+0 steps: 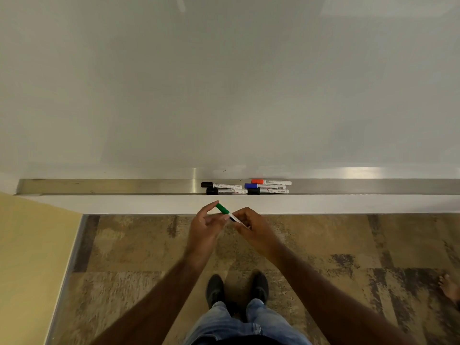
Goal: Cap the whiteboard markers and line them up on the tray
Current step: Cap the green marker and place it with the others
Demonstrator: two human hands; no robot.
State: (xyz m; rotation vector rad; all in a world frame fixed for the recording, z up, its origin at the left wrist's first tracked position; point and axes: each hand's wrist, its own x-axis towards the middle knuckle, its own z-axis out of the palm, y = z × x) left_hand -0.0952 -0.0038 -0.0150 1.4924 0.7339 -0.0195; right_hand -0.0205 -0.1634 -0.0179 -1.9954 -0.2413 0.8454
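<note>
The long brushed-metal tray (124, 186) under the whiteboard (224, 83) holds five capped white-barrel markers near its middle: two black-capped ones (221, 186) (226, 191) to the left, then orange-capped (271, 182), blue-capped (265, 186) & a third black-capped (268, 191) stacked front to back. Tray is bare to both sides of the group. Just in front of the tray's front edge, the left hand (205, 226) pinches the green cap (222, 208) w/ fingertips; the right hand (251, 225) is closed round the green marker's white barrel (236, 218). Cap looks seated, tilted up-left.
</note>
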